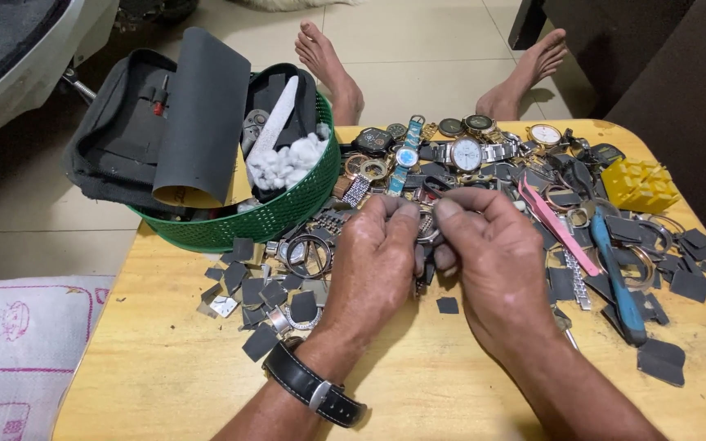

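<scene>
Together, left hand [373,253] and right hand [492,257] pinch a small metal watch part [427,224] beside the green basket [288,214].

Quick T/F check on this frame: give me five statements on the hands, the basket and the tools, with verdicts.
1. Both hands, left and right, pinch one small watch part between them. True.
2. The strap is on the right wrist. False: it is on the left wrist.
3. The basket is red. False: it is green.
4. A blue-handled tool lies on the table to the right of the hands. True.
5. The yellow block sits inside the basket. False: it stands on the table's far right.
</scene>
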